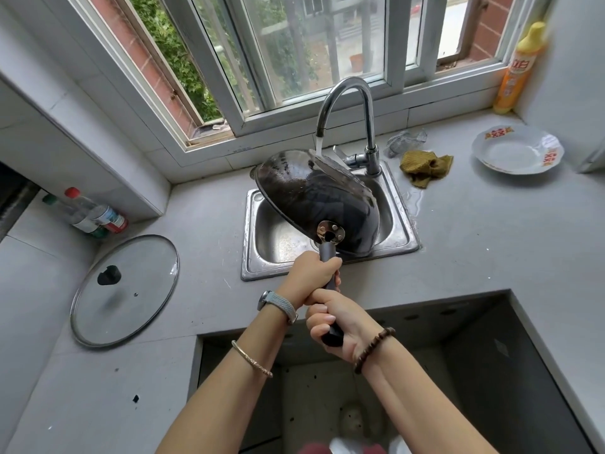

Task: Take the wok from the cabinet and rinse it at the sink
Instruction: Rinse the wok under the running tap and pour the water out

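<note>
Both hands clench the wok's handle [327,253]: the left hand [312,273] nearer the pan, the right hand [337,322] at its end. The wok [314,198] tilts over the sink [407,239], with water from the tap [343,90] striking its upturned underside.

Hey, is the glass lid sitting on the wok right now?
No, the glass lid lies flat on the counter left of the sink, apart from the wok held under the tap.
</note>
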Tool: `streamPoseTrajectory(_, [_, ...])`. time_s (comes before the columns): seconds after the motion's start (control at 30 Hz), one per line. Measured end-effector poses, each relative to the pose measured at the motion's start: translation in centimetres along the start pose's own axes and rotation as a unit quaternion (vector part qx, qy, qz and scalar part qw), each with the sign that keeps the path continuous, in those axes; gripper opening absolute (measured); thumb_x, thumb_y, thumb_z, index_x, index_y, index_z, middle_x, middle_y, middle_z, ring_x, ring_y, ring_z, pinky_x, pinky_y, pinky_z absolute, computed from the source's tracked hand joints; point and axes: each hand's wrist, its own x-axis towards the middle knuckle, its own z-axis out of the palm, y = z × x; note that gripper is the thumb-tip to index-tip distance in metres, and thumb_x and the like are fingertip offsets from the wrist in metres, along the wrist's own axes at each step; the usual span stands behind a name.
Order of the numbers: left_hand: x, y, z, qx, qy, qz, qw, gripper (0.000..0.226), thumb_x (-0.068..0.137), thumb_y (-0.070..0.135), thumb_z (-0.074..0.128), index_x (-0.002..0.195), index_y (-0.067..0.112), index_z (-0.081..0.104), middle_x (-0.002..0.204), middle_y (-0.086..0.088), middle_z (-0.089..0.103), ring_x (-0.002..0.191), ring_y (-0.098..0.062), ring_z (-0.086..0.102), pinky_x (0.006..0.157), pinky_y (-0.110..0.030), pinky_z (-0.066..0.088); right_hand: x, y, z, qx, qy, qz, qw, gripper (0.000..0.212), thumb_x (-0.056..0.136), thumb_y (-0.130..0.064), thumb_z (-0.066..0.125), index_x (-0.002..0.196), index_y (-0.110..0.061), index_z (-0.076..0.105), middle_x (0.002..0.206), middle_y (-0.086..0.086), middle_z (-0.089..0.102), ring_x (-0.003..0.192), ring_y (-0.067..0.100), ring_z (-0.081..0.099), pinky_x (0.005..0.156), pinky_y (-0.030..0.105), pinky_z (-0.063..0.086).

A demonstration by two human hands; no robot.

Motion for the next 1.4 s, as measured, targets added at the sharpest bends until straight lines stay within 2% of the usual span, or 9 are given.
streamPoseTrajectory(0.1, [-0.1,0.2,0.4,0.019,-0.007,0.007,1.0,0.03,0.086,0.023,0.055,0.061,0.01,0.061,0.052,0.0,0.063,0.053,-0.018,0.061,0.074,-0.041,0.058,-0.3,-0.1,-0.4,0.013,-0.001,0.001,1.0,0.023,0.094,-0.007,0.044,0.073,-0.014,0.044,0.047,-0.006,0.032,0.029,0.003,0.027,0.026,0.014,0.024])
streamPoseTrajectory(0.3, [-0.2,0.5,0.7,0.024,-0.011,0.004,1.0,0.029,0.086,0.023,0.055,0.061,0.01,0.061,0.05,0.001,0.063,0.052,-0.017,0.061,0.076,-0.043,0.059,-0.2,-0.2,-0.8,0.021,-0.013,0.014,1.0,0.029,0.094,-0.008,0.043,0.066,-0.014,0.041,0.046,-0.006,0.031,0.028,0.003,0.026,0.026,0.015,0.024])
streamPoseTrajectory(0.6, [-0.5,-0.8,-1.6,0.034,0.024,-0.016,0.999,0.03,0.085,0.025,0.055,0.059,0.011,0.062,0.053,-0.002,0.064,0.058,-0.02,0.062,0.08,-0.048,0.057,0.8,0.6,0.7,-0.002,-0.028,0.044,0.999,0.027,0.093,-0.008,0.044,0.067,-0.014,0.042,0.047,-0.006,0.032,0.028,0.003,0.027,0.027,0.015,0.024])
streamPoseTrajectory(0.77, [-1.1,-1.6,-3.7,0.041,0.055,-0.031,0.997,0.031,0.087,0.028,0.055,0.06,0.014,0.062,0.052,0.0,0.064,0.061,-0.02,0.063,0.08,-0.045,0.058,1.5,1.3,2.3,-0.021,-0.044,0.065,0.997,0.026,0.094,-0.008,0.044,0.069,-0.012,0.042,0.047,-0.006,0.034,0.028,0.004,0.028,0.027,0.015,0.025])
streamPoseTrajectory(0.9, [-1.6,-2.2,-5.2,0.009,0.068,-0.043,0.997,0.029,0.089,0.024,0.054,0.064,0.01,0.061,0.053,-0.001,0.063,0.057,-0.021,0.062,0.076,-0.044,0.057,1.9,1.8,3.5,-0.041,-0.053,0.077,0.995,0.024,0.094,-0.007,0.043,0.071,-0.012,0.043,0.048,-0.005,0.034,0.029,0.003,0.028,0.028,0.014,0.025])
streamPoseTrajectory(1.2, [-1.9,-2.6,-6.8,-0.076,0.083,-0.066,0.991,0.025,0.092,0.02,0.053,0.071,0.007,0.058,0.057,-0.005,0.06,0.051,-0.018,0.058,0.059,-0.029,0.053,2.4,1.6,4.9,-0.093,-0.05,0.082,0.991,0.024,0.095,-0.006,0.043,0.072,-0.011,0.043,0.047,-0.004,0.036,0.029,0.004,0.03,0.028,0.014,0.026])
streamPoseTrajectory(1.3, [-1.6,-2.1,-6.5,-0.103,0.093,-0.066,0.988,0.023,0.091,0.016,0.053,0.071,0.006,0.056,0.059,-0.008,0.058,0.05,-0.017,0.056,0.049,-0.024,0.051,2.6,0.8,4.8,-0.118,-0.046,0.081,0.989,0.024,0.095,-0.004,0.041,0.071,-0.012,0.041,0.046,-0.005,0.036,0.029,0.003,0.029,0.028,0.013,0.025])
streamPoseTrajectory(1.4, [-1.1,-1.6,-6.1,-0.124,0.098,-0.063,0.985,0.024,0.09,0.014,0.052,0.067,0.005,0.055,0.058,-0.008,0.057,0.048,-0.019,0.055,0.047,-0.024,0.048,2.7,-0.2,4.5,-0.13,-0.05,0.083,0.987,0.026,0.094,-0.003,0.04,0.07,-0.013,0.04,0.046,-0.006,0.035,0.028,0.003,0.028,0.028,0.013,0.025])
